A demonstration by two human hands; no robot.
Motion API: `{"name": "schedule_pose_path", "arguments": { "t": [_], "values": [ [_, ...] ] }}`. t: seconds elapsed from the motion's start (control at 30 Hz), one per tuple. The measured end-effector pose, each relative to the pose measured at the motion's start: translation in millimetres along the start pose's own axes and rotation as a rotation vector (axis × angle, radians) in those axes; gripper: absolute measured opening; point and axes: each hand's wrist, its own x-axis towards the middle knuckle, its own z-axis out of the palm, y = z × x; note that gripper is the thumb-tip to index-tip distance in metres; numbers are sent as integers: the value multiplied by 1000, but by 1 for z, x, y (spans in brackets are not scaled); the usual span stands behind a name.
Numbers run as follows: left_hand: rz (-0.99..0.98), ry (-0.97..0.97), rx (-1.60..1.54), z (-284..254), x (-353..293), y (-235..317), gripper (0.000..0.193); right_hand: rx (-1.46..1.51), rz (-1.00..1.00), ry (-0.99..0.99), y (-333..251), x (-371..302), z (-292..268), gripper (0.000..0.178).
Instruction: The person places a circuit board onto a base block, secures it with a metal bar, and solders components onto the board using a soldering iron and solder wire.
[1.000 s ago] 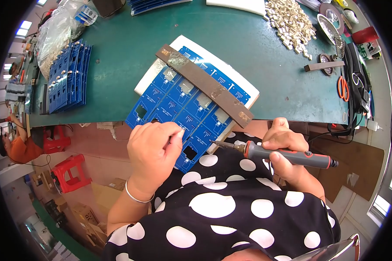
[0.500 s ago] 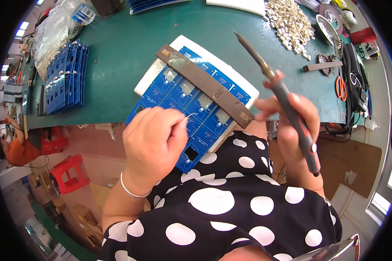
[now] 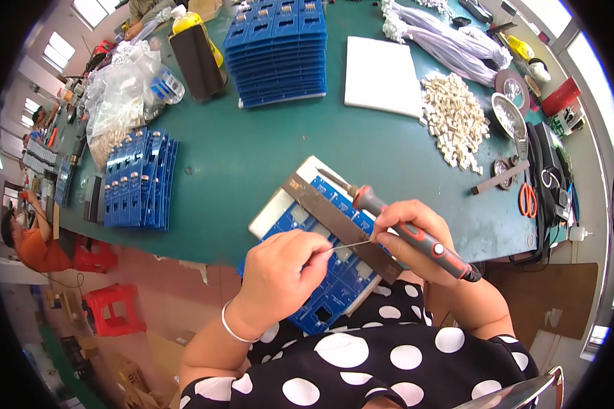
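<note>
My left hand is closed in a pinch on one end of a thin, pale solder wire. The other end reaches the thumb and fingertips of my right hand. That hand also grips a grey and red soldering iron, its tip pointing up and left. Beneath both hands lies a blue circuit board panel on a white pad, tilted at the table's near edge. A dark metal bar lies diagonally across the panel. My hands hide part of the board.
Blue panels are stacked at the back, with another group at left. A white slab lies beside a heap of small pale connectors. Orange scissors lie at right. Another person in orange sits far left.
The view has tilted up, showing more of the table's far side. My right hand has come left with the soldering iron, and its fingertips now meet the wire stretched from my left hand.
</note>
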Motion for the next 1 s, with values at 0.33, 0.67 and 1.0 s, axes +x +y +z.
{"name": "schedule_pose_path", "arguments": {
  "t": [0.33,0.67,1.0],
  "values": [
    [-45,29,448,-14,30,-31,15,77,155,34,5,23,-50,30],
    [118,-273,224,0,36,-60,13,-330,-213,108,26,-22,-16,40],
    [138,-324,139,9,28,-64,13,-782,-283,4,41,-20,-8,35]
  ]
}}
